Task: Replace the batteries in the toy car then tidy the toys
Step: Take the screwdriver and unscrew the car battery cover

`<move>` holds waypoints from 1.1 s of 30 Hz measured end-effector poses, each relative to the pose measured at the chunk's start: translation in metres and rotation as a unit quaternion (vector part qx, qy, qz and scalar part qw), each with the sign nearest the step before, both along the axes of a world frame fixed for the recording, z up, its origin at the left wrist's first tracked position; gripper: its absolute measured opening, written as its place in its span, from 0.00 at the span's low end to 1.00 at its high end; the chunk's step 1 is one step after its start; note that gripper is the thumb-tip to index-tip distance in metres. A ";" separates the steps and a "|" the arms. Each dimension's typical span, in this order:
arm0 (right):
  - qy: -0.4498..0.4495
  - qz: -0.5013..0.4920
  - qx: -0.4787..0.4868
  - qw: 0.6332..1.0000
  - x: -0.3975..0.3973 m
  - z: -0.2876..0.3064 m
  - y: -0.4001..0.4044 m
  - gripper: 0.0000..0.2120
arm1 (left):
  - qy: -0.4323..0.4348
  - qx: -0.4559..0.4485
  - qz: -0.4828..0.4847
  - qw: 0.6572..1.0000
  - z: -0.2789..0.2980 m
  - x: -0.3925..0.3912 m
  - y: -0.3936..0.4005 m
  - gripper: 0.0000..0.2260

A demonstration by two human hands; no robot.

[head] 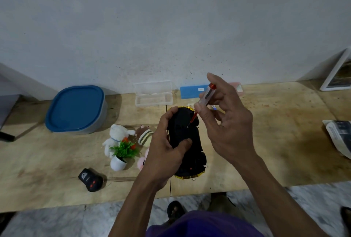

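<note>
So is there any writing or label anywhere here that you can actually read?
None can be read.
Blue box by the wall: small white label, print too small.
Black remote control: pale emblem, blurred.
Newspaper at the right edge: print too blurred.
Screwdriver in the right hand: small marking below the handle, unreadable.

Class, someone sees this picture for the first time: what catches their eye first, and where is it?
At centre, the left hand grips an upturned black toy car while the right hand works a screwdriver into its underside. To the far left on the table stands a blue-lidded tub, with plush toys between.
</note>
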State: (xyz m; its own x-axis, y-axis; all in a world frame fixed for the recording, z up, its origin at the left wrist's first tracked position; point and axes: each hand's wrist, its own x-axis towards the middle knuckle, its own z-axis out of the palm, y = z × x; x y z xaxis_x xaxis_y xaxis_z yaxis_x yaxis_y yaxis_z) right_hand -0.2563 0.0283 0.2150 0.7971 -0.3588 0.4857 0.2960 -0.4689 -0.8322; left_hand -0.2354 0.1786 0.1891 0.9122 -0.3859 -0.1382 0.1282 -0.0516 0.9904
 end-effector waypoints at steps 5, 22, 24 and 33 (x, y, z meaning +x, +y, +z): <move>-0.005 0.013 -0.036 0.999 0.003 0.003 -0.002 0.26 | 0.000 0.004 0.000 1.000 0.001 0.001 0.000 0.33; -0.002 0.015 -0.002 1.000 0.001 0.012 -0.002 0.25 | 0.019 -0.019 0.001 1.000 0.003 -0.002 0.001 0.33; 0.005 0.032 0.002 0.999 0.000 0.012 -0.002 0.25 | 0.027 -0.021 0.002 0.999 0.004 -0.002 0.001 0.33; 0.012 0.057 0.007 0.998 -0.003 0.015 -0.001 0.27 | 0.020 -0.031 -0.002 0.999 0.005 -0.007 0.003 0.34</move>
State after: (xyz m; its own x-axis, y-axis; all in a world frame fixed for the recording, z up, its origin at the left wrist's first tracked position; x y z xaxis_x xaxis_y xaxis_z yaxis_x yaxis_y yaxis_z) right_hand -0.2598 0.0275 0.2296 0.8446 -0.2715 0.4614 0.3269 -0.4209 -0.8462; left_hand -0.2423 0.1813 0.1938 0.9051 -0.3979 -0.1502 0.1673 0.0085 0.9859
